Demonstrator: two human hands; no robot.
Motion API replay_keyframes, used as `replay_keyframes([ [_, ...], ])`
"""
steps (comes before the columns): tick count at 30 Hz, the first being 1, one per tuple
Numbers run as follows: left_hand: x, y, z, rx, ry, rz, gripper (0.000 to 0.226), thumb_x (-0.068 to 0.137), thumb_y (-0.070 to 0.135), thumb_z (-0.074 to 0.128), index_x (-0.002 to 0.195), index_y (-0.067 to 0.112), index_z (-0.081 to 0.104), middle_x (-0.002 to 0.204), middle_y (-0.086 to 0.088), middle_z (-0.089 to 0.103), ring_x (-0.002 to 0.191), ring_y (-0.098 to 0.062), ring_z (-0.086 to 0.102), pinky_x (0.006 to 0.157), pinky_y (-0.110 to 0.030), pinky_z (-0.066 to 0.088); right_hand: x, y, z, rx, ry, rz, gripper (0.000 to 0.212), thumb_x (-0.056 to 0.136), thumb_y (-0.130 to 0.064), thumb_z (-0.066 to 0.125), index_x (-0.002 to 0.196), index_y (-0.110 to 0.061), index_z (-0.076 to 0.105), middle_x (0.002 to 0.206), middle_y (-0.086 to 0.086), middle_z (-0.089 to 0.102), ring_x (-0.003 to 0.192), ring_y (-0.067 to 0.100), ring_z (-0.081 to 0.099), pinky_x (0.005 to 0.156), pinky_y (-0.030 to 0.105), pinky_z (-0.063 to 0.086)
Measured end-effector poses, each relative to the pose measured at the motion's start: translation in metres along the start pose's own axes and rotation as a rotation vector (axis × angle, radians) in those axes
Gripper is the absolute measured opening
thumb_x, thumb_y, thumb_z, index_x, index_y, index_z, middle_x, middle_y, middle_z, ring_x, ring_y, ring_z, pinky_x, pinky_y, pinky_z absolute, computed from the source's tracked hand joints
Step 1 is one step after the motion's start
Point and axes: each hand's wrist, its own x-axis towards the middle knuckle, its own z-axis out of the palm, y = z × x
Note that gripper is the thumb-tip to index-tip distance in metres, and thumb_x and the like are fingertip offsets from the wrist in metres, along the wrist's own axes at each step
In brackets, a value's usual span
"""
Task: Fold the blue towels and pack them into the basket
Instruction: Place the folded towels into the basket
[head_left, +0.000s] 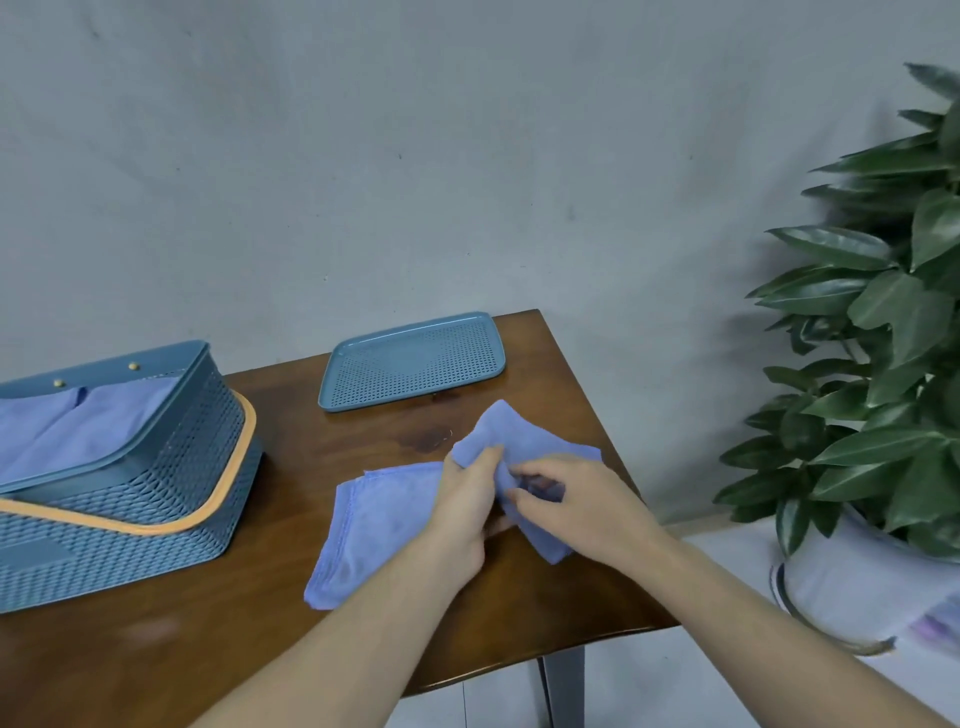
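Folding is under way on one blue microfibre towel (379, 525), which lies crumpled near the right edge of the wooden tabletop (249, 639), with one half spread flat toward the front and the other half bunched and raised toward the back. The left hand (467, 512) pinches a gathered ridge of the cloth between thumb and fingers; the right hand (576, 501) is closed on the bunched part just beside it, the two hands almost touching.

The blue perforated basket (171, 483), orange-trimmed handle lying down, stands at the left edge of the tabletop and already holds blue cloth (78, 431), apparently earlier towels packed in; how many, I cannot tell. A blue perforated tray (415, 358) lies bare at the back of the tabletop.

Judging by this, the task looks well advanced: no other loose towel shows, so what remains is squaring up this one and placing it in the basket.
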Motion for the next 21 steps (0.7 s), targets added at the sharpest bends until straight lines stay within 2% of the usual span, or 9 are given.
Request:
replay_keyframes([
  [2, 0.002, 0.006, -0.005, 0.042, 0.004, 0.022, 0.017, 0.100, 0.020, 0.053, 0.114, 0.026, 0.061, 0.099, -0.005, 0.075, 0.090, -0.023, 0.072, 0.067, -0.035, 0.057, 0.002, 0.001, -0.001, 0.133, 0.030, 0.017, 0.018, 0.092, -0.036, 0.069, 0.109, -0.032, 0.075, 0.101, -0.022, 0.072, 0.097, -0.007, 0.064, 0.091, 0.026, 0.053],
  [4, 0.002, 0.017, -0.014, 0.112, -0.056, 0.058, 0.022, 0.098, 0.019, 0.052, 0.115, 0.028, 0.063, 0.102, 0.001, 0.076, 0.092, -0.017, 0.071, 0.065, -0.033, 0.055, 0.010, 0.002, -0.007, 0.239, 0.126, 0.035, 0.015, 0.090, -0.032, 0.071, 0.103, -0.039, 0.070, 0.101, -0.021, 0.068, 0.096, -0.007, 0.062, 0.088, 0.022, 0.050],
  [7, -0.003, 0.045, -0.029, 0.273, -0.196, 0.153, 0.020, 0.098, 0.020, 0.055, 0.113, 0.027, 0.067, 0.101, 0.003, 0.078, 0.088, -0.012, 0.072, 0.067, -0.030, 0.054, 0.028, -0.002, -0.017, 0.353, 0.237, 0.069, 0.042, 0.080, -0.047, 0.077, 0.117, -0.037, 0.060, 0.117, -0.016, 0.064, 0.108, -0.003, 0.060, 0.093, 0.021, 0.049],
  [9, -0.006, 0.064, -0.040, 0.329, -0.298, 0.172, 0.020, 0.099, 0.020, 0.057, 0.114, 0.026, 0.069, 0.105, 0.001, 0.077, 0.095, -0.014, 0.073, 0.073, -0.030, 0.055, 0.037, -0.017, -0.024, 0.542, 0.173, 0.168, 0.054, 0.081, -0.042, 0.081, 0.128, -0.030, 0.056, 0.120, -0.014, 0.067, 0.107, -0.002, 0.064, 0.092, 0.020, 0.050],
  [12, -0.009, 0.089, -0.058, 0.309, -0.376, 0.169, 0.023, 0.098, 0.015, 0.057, 0.115, 0.020, 0.071, 0.107, -0.002, 0.077, 0.100, -0.017, 0.073, 0.082, -0.031, 0.056, 0.043, -0.044, -0.033, 0.877, -0.081, 0.222, 0.034, 0.093, -0.036, 0.067, 0.124, -0.021, 0.064, 0.113, -0.005, 0.075, 0.101, 0.006, 0.072, 0.085, 0.025, 0.056],
  [14, -0.006, 0.102, -0.071, 0.341, -0.356, 0.194, 0.021, 0.098, 0.017, 0.058, 0.111, 0.024, 0.071, 0.104, 0.001, 0.077, 0.096, -0.016, 0.072, 0.081, -0.031, 0.055, 0.047, -0.059, -0.033, 0.968, -0.210, 0.195, 0.031, 0.099, -0.031, 0.059, 0.124, -0.015, 0.067, 0.117, 0.002, 0.075, 0.109, 0.015, 0.071, 0.088, 0.030, 0.054],
  [15, -0.003, 0.107, -0.078, 0.352, -0.332, 0.203, 0.019, 0.097, 0.020, 0.059, 0.110, 0.026, 0.071, 0.103, 0.000, 0.077, 0.096, -0.017, 0.072, 0.082, -0.034, 0.053, 0.051, -0.064, -0.030, 0.963, -0.216, 0.180, 0.030, 0.099, -0.029, 0.058, 0.125, -0.014, 0.067, 0.118, 0.004, 0.074, 0.110, 0.018, 0.071, 0.087, 0.030, 0.054],
  [18, 0.006, 0.118, -0.101, 0.302, -0.258, 0.233, 0.022, 0.092, 0.029, 0.068, 0.114, 0.029, 0.069, 0.115, -0.006, 0.074, 0.100, -0.023, 0.069, 0.090, -0.046, 0.049, 0.067, -0.087, -0.018, 0.950, -0.098, 0.154, 0.026, 0.099, -0.024, 0.061, 0.123, -0.015, 0.067, 0.116, 0.006, 0.075, 0.108, 0.021, 0.072, 0.084, 0.032, 0.057],
  [21, 0.014, 0.125, -0.126, 0.236, -0.200, 0.337, 0.041, 0.091, 0.030, 0.073, 0.128, 0.030, 0.056, 0.116, -0.001, 0.074, 0.102, -0.018, 0.071, 0.091, -0.041, 0.052, 0.088, -0.113, -0.001, 0.944, -0.013, 0.134, 0.024, 0.100, -0.025, 0.061, 0.122, -0.017, 0.067, 0.115, 0.005, 0.075, 0.106, 0.021, 0.073, 0.083, 0.033, 0.058],
])
